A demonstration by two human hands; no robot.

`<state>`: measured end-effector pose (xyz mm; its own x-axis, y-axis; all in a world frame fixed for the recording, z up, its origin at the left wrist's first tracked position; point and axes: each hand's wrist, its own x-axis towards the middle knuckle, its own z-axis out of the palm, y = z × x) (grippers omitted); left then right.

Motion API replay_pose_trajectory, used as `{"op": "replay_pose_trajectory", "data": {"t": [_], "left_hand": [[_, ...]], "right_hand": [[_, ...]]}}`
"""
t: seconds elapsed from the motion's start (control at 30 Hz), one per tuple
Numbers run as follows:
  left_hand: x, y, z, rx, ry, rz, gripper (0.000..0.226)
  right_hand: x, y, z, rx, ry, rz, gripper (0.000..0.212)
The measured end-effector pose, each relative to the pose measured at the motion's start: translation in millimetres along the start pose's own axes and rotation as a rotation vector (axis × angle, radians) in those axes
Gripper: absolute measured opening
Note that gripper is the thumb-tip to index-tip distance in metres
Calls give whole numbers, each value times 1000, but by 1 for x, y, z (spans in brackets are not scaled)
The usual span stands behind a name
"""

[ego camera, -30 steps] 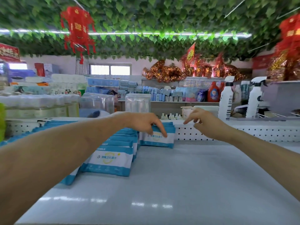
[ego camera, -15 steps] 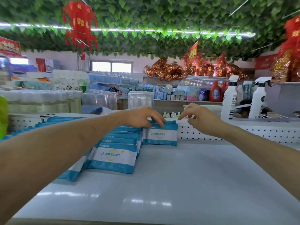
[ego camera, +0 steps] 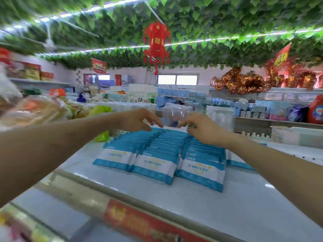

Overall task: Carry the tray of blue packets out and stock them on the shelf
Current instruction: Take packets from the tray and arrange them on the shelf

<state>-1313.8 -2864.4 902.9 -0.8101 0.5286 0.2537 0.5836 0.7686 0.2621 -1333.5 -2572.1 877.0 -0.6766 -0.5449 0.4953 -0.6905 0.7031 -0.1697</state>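
Head view: looks across a shop shelf toward stocked aisles; the left edge is smeared with blur.
Blue packets point(ego camera: 155, 162): flat, soft-sided plastic pouches with white faces, blue bands at top and bottom, and small print. They lean back in three tight rows set side by side, running away from the front of the shelf. They overlap like tiles, so only blue top bands show behind each front pouch. One more packet shows just right of the rows, partly hidden by the right forearm.
Shelf point(ego camera: 227, 198): smooth, glossy, pale grey-blue surface with light glints. Its beige front lip carries a blurred red label strip point(ego camera: 139, 222).
Left hand point(ego camera: 138, 119): the arm stretches forward from the left, palm down. The fingers are loosely bent and spread, tips angled down over the far end of the rows. It holds nothing; whether the tips touch the rear packets cannot be told.
Right hand point(ego camera: 201, 128): the arm comes in from the right with the wrist bent. The fingers curve toward the other hand, tips close to it, over the far end of the right row. It grips nothing.
Backdrop: green leaf garlands point(ego camera: 192, 23) cover the ceiling and a red paper lantern point(ego camera: 156, 44) hangs from it. Clear plastic boxes point(ego camera: 176, 112) stand behind the hands, and a red detergent bottle point(ego camera: 316, 110) stands far right.
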Motion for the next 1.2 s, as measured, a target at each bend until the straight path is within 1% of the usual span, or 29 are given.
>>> {"op": "replay_pose_trajectory", "data": {"t": [0.13,0.27,0.33,0.43,0.53,0.6,0.73,0.8,0.9,0.97,1.03,1.1,1.2], "left_hand": [[-97,-41,-32,69,68,-205,46],[-206,-66,-51,105,123,-375,49],[-259,-73,-55,110,149,-450,51],[-337,-82,-55,58,181,-597,49],[-410,-84,-40,62,198,-726,45],[-458,-84,-21,44,178,-817,44],[-547,-84,44,24,178,-986,54],[-585,-80,92,-29,175,-1070,55],[-631,-72,169,-93,91,-1156,47],[-653,-68,213,-118,37,-1212,45],[-668,-65,249,-148,-10,-1250,44],[-676,-62,279,-195,-47,-1267,46],[-683,-56,311,-175,-111,-1262,46]], "right_hand": [[52,-80,50,59,-61,-151,37],[90,-171,103,153,-121,-364,37],[103,-217,128,168,-146,-461,37],[114,-287,163,198,-206,-574,35],[109,-351,204,255,-275,-667,36],[95,-386,237,314,-341,-704,36],[43,-430,319,357,-545,-756,37],[10,-439,369,372,-643,-750,38],[-38,-440,437,314,-830,-742,37],[-65,-439,467,281,-940,-742,39],[-85,-436,490,254,-1001,-731,43],[-102,-433,508,231,-1027,-728,46],[-124,-428,532,195,-1046,-790,44]]}}
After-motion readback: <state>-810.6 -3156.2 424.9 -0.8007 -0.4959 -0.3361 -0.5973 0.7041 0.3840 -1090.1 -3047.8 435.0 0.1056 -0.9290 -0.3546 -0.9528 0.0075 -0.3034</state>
